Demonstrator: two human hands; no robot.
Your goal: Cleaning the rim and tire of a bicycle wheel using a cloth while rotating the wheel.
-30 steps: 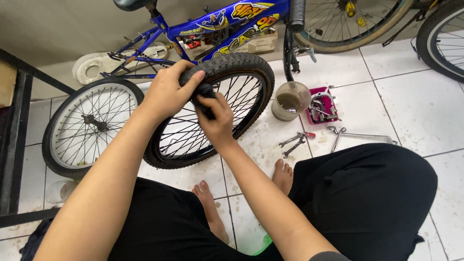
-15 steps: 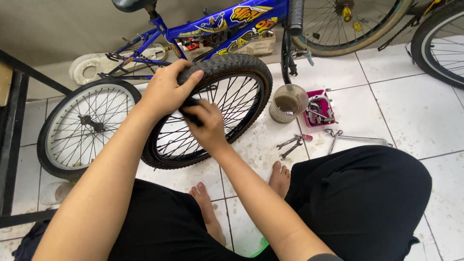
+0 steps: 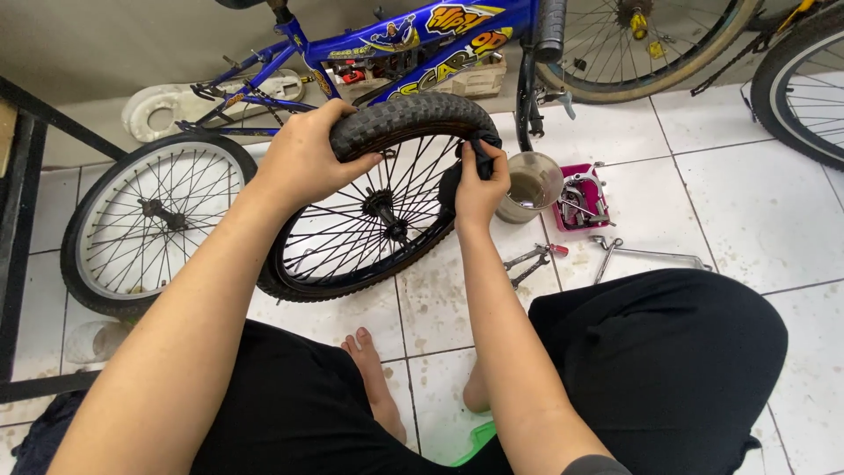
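My left grip (image 3: 303, 163) clamps the knobby tyre (image 3: 404, 119) at twelve o'clock while my right grip (image 3: 479, 189) presses a dark rag (image 3: 479, 145) against the black rim (image 3: 352, 277) at two o'clock, wiping apparently only partway round.
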